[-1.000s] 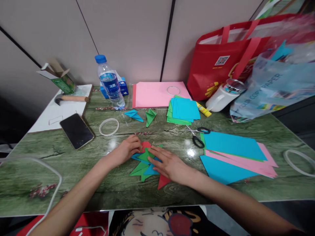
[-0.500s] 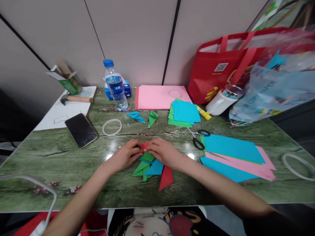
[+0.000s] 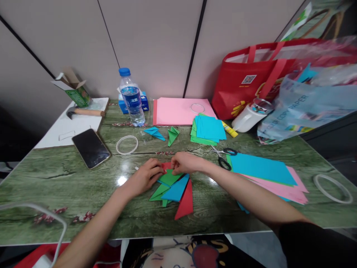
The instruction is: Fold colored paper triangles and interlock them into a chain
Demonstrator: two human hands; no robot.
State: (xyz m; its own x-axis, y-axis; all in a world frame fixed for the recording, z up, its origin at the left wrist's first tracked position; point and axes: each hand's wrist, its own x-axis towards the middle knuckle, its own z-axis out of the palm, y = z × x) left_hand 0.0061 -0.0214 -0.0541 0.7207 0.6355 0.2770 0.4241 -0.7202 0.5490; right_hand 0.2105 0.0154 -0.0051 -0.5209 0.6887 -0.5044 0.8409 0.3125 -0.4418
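Red paper, a small folded piece (image 3: 166, 166), shows between the two hands at the far end of a fanned cluster of folded paper (image 3: 176, 188). The left hand (image 3: 146, 175) comes in from the left, fingers bent and close together, their tips at the red piece's left edge; the right hand (image 3: 186, 163) is curled half closed, fingertips against the paper on the right. Whether either pinches it, I cannot tell. The cluster lies on the green marbled table (image 3: 50, 186), its green, blue and red points spreading toward the near edge. Just beyond the hands lie a blue folded piece (image 3: 154, 133) and a green folded piece (image 3: 173, 136). To the left are a white ring (image 3: 127, 153) and a smartphone (image 3: 90, 148); to the right, black-handled scissors (image 3: 220, 151) just beside long blue and pink sheets (image 3: 262, 169). Farther off, a stack of blue and green squares (image 3: 210, 127) sits at the near right corner of a pink paper stack (image 3: 178, 111), a yellow tube (image 3: 230, 128) beside the squares. A water bottle (image 3: 132, 98) stands far left of the pink stack; a red tote bag (image 3: 230, 91) stands far right, behind a tilted white bottle (image 3: 247, 119). A wooden-handled tool (image 3: 89, 112) lies far left, near an opened green carton (image 3: 78, 96).
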